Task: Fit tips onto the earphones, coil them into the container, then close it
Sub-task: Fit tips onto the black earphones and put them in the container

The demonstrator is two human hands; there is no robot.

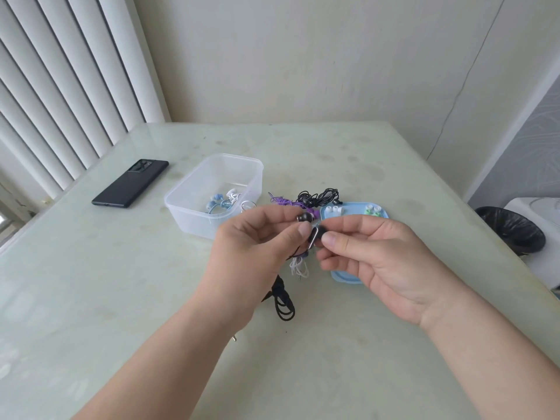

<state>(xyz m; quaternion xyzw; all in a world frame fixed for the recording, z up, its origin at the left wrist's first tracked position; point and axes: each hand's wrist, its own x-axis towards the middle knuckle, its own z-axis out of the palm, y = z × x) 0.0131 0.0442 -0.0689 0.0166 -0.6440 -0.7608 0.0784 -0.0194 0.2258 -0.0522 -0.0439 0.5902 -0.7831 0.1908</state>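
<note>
Both hands are raised just above the middle of the pale green glass-topped table (91,268), close together, which looks like the way to bring two tiny parts into line. The left hand (257,237) is curled nearly shut, pinching a black earbud with its rounded tip already on (304,217) between thumb and forefinger; its thin black cable (283,301) hangs from the fist and loops loosely on the table toward the near edge. The right hand (372,250) is also mostly closed, thumb and forefinger nipping the second black earbud (316,236), probably seating or checking a tip, though the fingers hide the joint and I cannot tell whether it is fully on. The clear rectangular plastic container (212,195) stands open toward the far left of the working area, within easy reach of the left hand, already holding a pale blue and a white set of earphones (225,201). Its light blue lid (348,277) lies flat under the right hand and serves as a tray: small white tips (335,210) and green tips (371,211) sit along its far edge, so they will not roll away. Beyond it, tangled purple earphones (285,201) and another black bundle (321,197) wait. A black phone (130,183) lies well apart by the left edge.
</note>
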